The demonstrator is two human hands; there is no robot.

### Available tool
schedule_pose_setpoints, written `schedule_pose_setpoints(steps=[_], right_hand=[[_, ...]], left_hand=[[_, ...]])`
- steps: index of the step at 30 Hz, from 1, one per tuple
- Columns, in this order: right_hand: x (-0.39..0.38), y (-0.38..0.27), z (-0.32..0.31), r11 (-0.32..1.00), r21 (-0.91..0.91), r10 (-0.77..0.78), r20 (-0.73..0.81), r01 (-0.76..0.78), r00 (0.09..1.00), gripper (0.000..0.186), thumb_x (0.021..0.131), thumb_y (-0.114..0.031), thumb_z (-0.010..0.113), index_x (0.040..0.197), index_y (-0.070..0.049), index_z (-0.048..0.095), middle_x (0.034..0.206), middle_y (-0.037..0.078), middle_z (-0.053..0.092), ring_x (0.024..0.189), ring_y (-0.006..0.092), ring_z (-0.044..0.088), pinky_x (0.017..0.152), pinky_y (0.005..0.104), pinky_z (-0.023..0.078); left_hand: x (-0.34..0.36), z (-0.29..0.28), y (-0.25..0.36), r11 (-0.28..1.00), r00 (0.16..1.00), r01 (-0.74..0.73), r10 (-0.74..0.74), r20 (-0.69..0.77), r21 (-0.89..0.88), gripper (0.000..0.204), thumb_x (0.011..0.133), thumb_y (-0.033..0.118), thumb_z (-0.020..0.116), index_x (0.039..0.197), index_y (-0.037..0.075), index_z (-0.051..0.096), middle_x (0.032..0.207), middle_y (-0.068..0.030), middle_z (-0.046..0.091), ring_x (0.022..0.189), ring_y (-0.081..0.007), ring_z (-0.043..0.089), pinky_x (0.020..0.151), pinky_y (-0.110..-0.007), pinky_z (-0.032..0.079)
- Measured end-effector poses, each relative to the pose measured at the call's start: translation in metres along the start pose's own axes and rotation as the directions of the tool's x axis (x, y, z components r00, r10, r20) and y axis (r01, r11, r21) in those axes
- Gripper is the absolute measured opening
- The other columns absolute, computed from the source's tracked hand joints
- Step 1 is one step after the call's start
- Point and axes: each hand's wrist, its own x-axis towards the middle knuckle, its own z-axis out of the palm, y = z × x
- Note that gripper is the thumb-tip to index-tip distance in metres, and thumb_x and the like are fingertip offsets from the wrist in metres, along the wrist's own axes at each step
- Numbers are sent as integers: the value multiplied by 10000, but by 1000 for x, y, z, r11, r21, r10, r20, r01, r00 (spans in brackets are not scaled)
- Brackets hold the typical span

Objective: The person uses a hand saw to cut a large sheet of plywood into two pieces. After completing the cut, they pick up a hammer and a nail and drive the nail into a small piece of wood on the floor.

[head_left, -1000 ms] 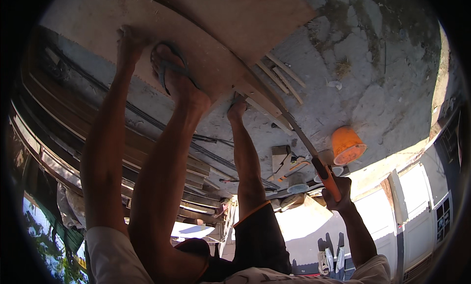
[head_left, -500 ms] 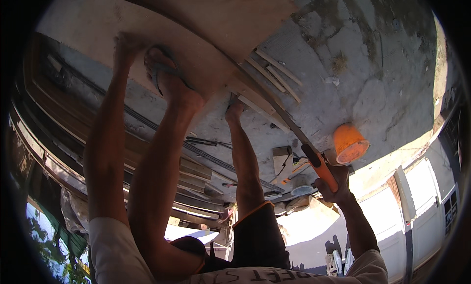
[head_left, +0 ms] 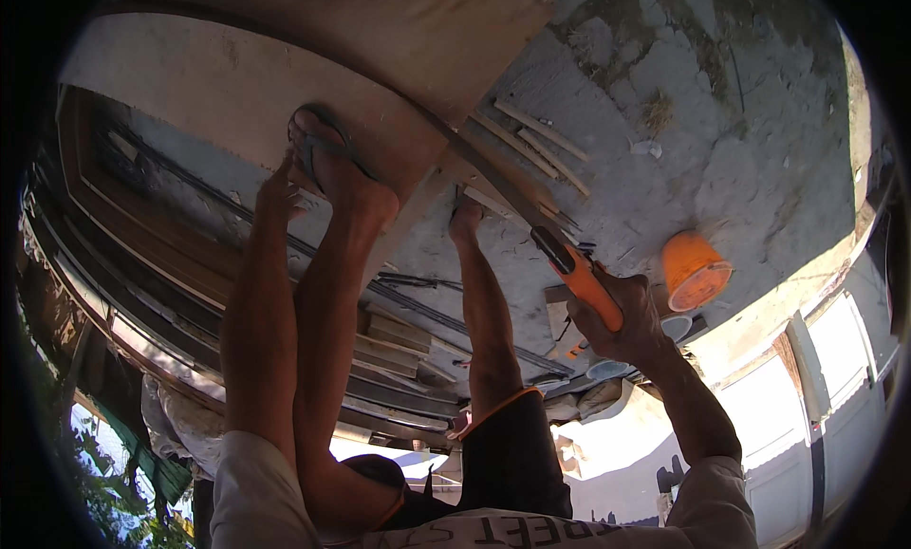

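Observation:
My right hand (head_left: pixel 628 317) is wrapped round the orange and black handle of a handsaw (head_left: pixel 590 285). The saw's long blade runs away to the upper left, along the gap between two pieces of thin brown sheet board (head_left: pixel 237 79); where its far end lies is hard to make out. My left hand (head_left: pixel 278 194) is beside my sandalled left foot (head_left: pixel 332 160) at the board's near edge. Its fingers look spread, with nothing seen in them; whether they touch the board I cannot tell. The left foot rests on the board, and my right foot (head_left: pixel 466 217) is on the ground.
An orange bucket (head_left: pixel 696 269) lies tipped on the cracked concrete floor at the right. Several thin wood strips (head_left: pixel 541 146) are beyond the blade. Stacked planks (head_left: pixel 394 345) and dark rods (head_left: pixel 436 312) lie between and behind my legs.
My right hand has moved up and left with the saw, its blade further along the board. My left hand has come off the board's surface toward me, beside my foot.

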Motion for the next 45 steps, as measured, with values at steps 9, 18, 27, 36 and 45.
schedule_pose_setpoints(steps=[9,18,27,36,45], right_hand=[[116,28,56,997,50,52,-16,-51,999,272,935,-239,714,925,33,714,584,64,616,499,174,630,511,376,506],[-34,-6,-13,997,-40,68,41,-66,997,273,914,-148,691,1103,48,683,681,123,639,512,219,627,512,359,493],[112,16,45,996,62,62,12,-63,998,245,979,-218,678,941,24,669,582,66,566,492,158,580,519,361,480],[-28,-13,-15,994,-84,70,54,-66,996,439,960,-273,645,1235,67,690,599,74,567,487,191,580,512,358,471],[121,14,53,996,38,82,16,-83,996,233,910,-200,708,965,27,691,601,112,617,517,239,632,550,389,529]], left_hand=[[57,6,-6,980,959,11,46,281,-198,771,1070,640,497,1663,170,351,1656,-113,412,1517,-306,408,1133,-543,447],[45,7,-15,973,977,2,48,210,-233,765,1029,611,631,1609,148,444,1547,-135,509,1423,-304,514,1029,-500,573],[67,3,-10,956,919,147,-38,393,-252,850,1022,609,640,1692,240,267,1685,-91,311,1474,-260,445,1051,-480,540],[78,2,-24,964,971,63,1,239,-259,825,997,680,626,1581,120,461,1516,-158,471,1377,-303,530,1075,-526,531],[92,-5,-26,974,934,35,48,354,-223,834,1030,742,483,1614,150,418,1541,-135,531,1401,-322,536,1098,-532,509]])
